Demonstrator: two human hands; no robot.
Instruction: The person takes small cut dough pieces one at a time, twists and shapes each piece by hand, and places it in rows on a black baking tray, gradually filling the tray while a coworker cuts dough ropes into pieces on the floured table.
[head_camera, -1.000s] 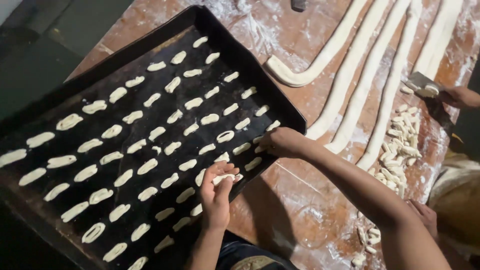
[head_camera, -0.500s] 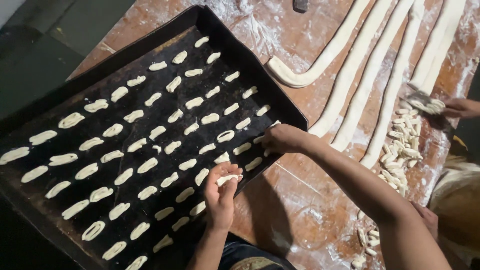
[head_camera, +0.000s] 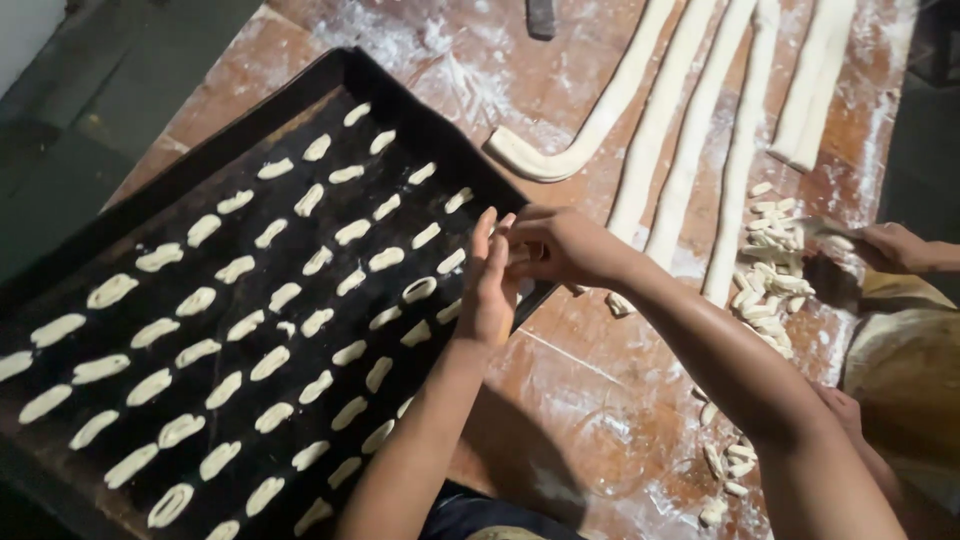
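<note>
A dough piece, largely hidden, was pinched between left hand (head_camera: 488, 285) and right hand (head_camera: 560, 245) over the tray (head_camera: 420, 110); placing in a free row seemed required next.

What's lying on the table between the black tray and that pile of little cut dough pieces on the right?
In the head view, long dough ropes lie on the floury table between the black tray and the cut pieces; the right hand also crosses that stretch.

My baking tray (head_camera: 150, 215) is black, carrying pale cream dough loops (head_camera: 300, 300) in diagonal rows. The table (head_camera: 560, 400) is reddish-brown, streaked with white flour. The 4 dough ropes (head_camera: 690, 150) and cut dough pieces (head_camera: 770, 270) are cream-white.
</note>
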